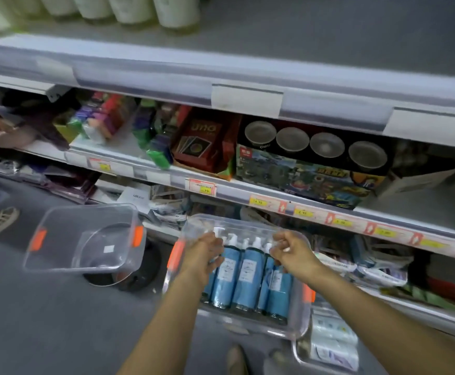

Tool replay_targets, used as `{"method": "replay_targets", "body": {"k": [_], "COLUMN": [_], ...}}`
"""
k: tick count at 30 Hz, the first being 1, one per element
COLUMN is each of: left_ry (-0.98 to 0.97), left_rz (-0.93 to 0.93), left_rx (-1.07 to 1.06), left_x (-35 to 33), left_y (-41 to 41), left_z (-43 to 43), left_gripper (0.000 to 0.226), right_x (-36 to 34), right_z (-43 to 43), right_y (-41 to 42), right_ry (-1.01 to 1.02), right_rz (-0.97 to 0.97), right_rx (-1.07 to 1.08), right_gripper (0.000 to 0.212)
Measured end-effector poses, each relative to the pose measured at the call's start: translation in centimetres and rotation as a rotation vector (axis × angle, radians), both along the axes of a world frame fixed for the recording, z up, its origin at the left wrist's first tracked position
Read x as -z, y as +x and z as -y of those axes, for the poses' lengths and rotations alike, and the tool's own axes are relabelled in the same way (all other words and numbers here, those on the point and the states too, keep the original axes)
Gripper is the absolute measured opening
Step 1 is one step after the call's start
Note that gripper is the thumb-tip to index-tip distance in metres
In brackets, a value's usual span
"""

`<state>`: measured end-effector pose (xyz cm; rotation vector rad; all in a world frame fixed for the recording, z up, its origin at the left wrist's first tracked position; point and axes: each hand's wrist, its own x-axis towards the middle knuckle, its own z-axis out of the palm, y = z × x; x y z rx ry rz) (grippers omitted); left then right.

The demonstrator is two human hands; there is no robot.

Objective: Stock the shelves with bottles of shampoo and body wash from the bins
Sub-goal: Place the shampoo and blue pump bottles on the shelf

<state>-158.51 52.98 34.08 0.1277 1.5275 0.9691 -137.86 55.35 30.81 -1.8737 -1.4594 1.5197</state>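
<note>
Bottles of blue wash with white pump tops lay side by side in the clear bin with orange clips, low in front of us on the floor, just near of the bottom shelves. We had both hands down in that bin. Our left hand lay over the leftmost bottles near their necks, its fingers curled down around one; how firmly it gripped we could not tell. Our right hand hovered over the pump tops at the right end of the row, fingers bent in loosely and, as far as we could judge, closed on nothing.

To do this step well, we reckoned each hand should take a bottle by the body below the shoulder, not by the pump, since a pump head may twist or pop. Lifting straight up would keep the neighbours from rolling. A second clear bin stood empty to the left, out of the way.

Up above, the grey top shelf had open room to the right of the pale bottles, and looked the likeliest place to stand these, labels outward, though motion blur made finer detail hard to read.
</note>
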Motion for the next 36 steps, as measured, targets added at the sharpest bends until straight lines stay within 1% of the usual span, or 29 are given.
{"method": "replay_targets", "body": {"k": [1, 3, 5, 7, 9, 10, 11, 13, 14, 16, 18, 21, 24, 27, 30, 31, 32, 33, 34, 35, 36], "left_ry": [-0.030, -0.085, -0.119, -0.138, -0.148, -0.161, -0.182, -0.234, -0.253, -0.276, -0.262, -0.235, -0.207, -0.196, -0.204, -0.217, -0.217, -0.217, -0.238, -0.261, -0.274], "left_rz": [-0.016, -0.062, -0.150, -0.261, -0.364, -0.428, -0.496, -0.614, -0.658, -0.696, -0.733, -0.800, -0.812, -0.804, -0.721, -0.662, -0.577, -0.472, -0.352, -0.236, -0.139], "left_rx": [0.001, 0.019, 0.061, 0.089, 0.111, 0.164, 0.244, 0.410, 0.476, 0.574, 0.685, 0.778, 0.793, 0.810, 0.735, 0.708, 0.663, 0.584, 0.486, 0.396, 0.320], "left_x": [1.0, 3.0, 5.1, 7.1, 9.1, 10.3, 11.8, 14.9, 16.0, 15.9, 15.7, 16.8, 17.2, 17.2, 19.1, 19.0, 17.6, 16.5, 15.4, 14.6, 13.9], "left_y": [-0.3, -0.9, -1.5, -2.0, -2.6, -2.9, -3.3, -4.0, -4.3, -4.3, -4.4, -4.7, -4.9, -5.0, -5.5, -5.6, -5.5, -5.4, -5.1, -5.0, -4.8], "left_z": [0.0, -0.2, -0.4, -0.7, -0.6, -0.5, -0.4, -0.1, 0.0, 0.3, 0.6, 0.7, 0.3, 0.1, 0.2, 0.1, 0.0, 0.1, 0.2, 0.4, 0.8], "left_gripper": [0.009, 0.018, 0.023, 0.017, 0.010, 0.015, 0.024, 0.046, 0.057, 0.078, 0.092, 0.097, 0.092, 0.085, 0.089, 0.085, 0.073, 0.055, 0.043, 0.037, 0.037], "right_x": [1.0, 3.0, 4.9, 6.8, 9.0, 10.1, 11.1, 12.9, 13.4, 14.0, 14.7, 15.8, 16.4, 16.2, 16.0, 15.8, 15.6, 15.4, 14.9, 14.1, 13.0], "right_z": [0.1, 0.2, 0.4, 0.7, 1.2, 1.4, 1.7, 2.0, 1.9, 1.9, 2.1, 2.1, 1.9, 1.8, 2.0, 2.1, 2.1, 2.0, 2.0, 2.2, 2.4], "right_y": [-0.1, -0.4, -1.0, -1.6, -2.4, -2.8, -3.3, -4.2, -4.7, -5.8, -6.7, -7.5, -7.7, -7.6, -7.6, -7.6, -7.6, -7.4, -7.3, -7.1, -7.0], "right_ry": [-0.047, -0.139, -0.225, -0.308, -0.373, -0.396, -0.414, -0.457, -0.470, -0.486, -0.492, -0.477, -0.502, -0.522, -0.500, -0.500, -0.502, -0.512, -0.533, -0.550, -0.559], "right_rz": [0.008, 0.012, 0.004, 0.004, 0.039, 0.067, 0.089, 0.138, 0.160, 0.169, 0.169, 0.224, 0.261, 0.242, 0.241, 0.235, 0.220, 0.191, 0.150, 0.103, 0.057], "right_rx": [0.004, 0.009, 0.025, 0.062, 0.067, 0.061, 0.051, 0.023, 0.010, 0.001, 0.031, 0.067, 0.064, 0.084, 0.135, 0.144, 0.155, 0.165, 0.177, 0.202, 0.228], "right_gripper": [0.023, 0.024, 0.025, 0.027, 0.034, 0.041, 0.056, 0.092, 0.102, 0.109, 0.116, 0.130, 0.137, 0.136, 0.118, 0.111, 0.105, 0.099, 0.091, 0.078, 0.062]}}
